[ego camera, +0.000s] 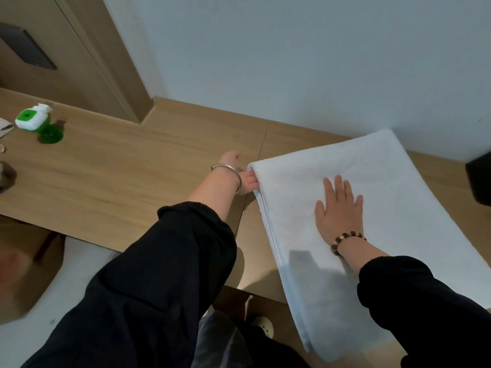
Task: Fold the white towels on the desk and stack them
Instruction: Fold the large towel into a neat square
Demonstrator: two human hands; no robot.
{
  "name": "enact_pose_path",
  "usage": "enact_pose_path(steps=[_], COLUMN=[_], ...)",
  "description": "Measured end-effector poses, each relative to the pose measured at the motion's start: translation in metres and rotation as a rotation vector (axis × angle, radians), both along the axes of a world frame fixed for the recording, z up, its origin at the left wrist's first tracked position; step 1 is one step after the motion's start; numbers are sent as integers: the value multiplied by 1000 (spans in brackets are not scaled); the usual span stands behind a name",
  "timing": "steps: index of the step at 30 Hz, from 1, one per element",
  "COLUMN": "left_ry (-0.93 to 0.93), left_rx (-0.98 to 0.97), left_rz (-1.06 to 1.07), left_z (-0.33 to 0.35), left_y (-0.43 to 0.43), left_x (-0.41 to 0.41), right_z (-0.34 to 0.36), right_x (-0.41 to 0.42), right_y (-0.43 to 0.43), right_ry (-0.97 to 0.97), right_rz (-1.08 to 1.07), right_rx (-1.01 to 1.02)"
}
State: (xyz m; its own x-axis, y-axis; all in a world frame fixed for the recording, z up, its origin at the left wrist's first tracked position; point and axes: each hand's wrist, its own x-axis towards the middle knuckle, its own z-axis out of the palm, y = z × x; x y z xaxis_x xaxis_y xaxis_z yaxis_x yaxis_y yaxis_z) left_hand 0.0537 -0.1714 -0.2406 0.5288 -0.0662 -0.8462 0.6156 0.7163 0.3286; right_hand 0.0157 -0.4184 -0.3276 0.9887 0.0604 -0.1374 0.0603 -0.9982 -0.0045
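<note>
- Head view only: shows one white towel (372, 208) folded into a long, layered strip on the right end of the wooden desk (132, 168), with the far end close to the wall and the near end hanging over the front edge toward the person.
- Pins that strip with the right hand (338, 205), palm down, fingers straight and spread, grasping nothing; seems meant to keep the layers from sliding and to smooth the top.
- Reaches with the left hand (247, 179) to the strip's far-left corner, fingertips against the stacked edges, thumb lifted over bare wood; probably squares the layers or readies the next fold.
- Cannot tell whether those fingertips pinch the edge or merely touch it, given how much the wrist and silver bangle (228, 173) hide.
- Places the towel directly under the right palm and just to the right of the left hand, touching both.
- Leaves a green bottle (37, 123) with a white cap well apart at the desk's far left, and a dark object (479, 179) near the towel's right side, not touching.
</note>
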Motion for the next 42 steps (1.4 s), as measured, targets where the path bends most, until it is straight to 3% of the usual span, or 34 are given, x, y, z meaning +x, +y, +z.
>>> enact_pose_path(steps=[3, 5, 12, 17, 19, 23, 25, 27, 29, 31, 32, 35, 42], left_ry=[55, 66, 9, -37, -90, -184, -221, -399, -660, -739, -710, -707, -710], left_rx=[-155, -153, 641, 669, 759, 1112, 1386, 1729, 1955, 1939, 1917, 1944, 1989], left_rz=[205, 238, -192, 119, 108, -164, -301, -463, -830, -1237, -1343, -1343, -1414], left_z=[-3, -7, -32, -51, -48, -35, -25, -21, -30, -50, -62, -80, -79], left_y=[12, 10, -19, -20, -23, -27, -32, -45, -68, -84, -85, -75, -74], left_x=[10, 10, 30, 32, 36, 42, 36, 25, 5, -15, -21, -20, -1], right_z=[0, 0, -1, -3, 0, 7, 18, 28, 28, 17, 9, 1, 0], right_x=[-1, 0, 0, 2, 5, 8, 9, 11, 10, 4, 2, 4, 9], right_y=[-1, -1, 0, 3, 12, 39, 39, 28, 14, 2, -5, -22, -43], right_ry=[6, 7, 21, 24, 67, 120, 92, -2, -47, 31, 62, 62, 58], right_rz=[-3, -6, -8, -31, -66, -111, -95, -59, 42, 126, 150, 132, -135], right_rx=[12, 12, -11, -11, -3, 89, 284, 540, 458, 207, 124, 58, 28])
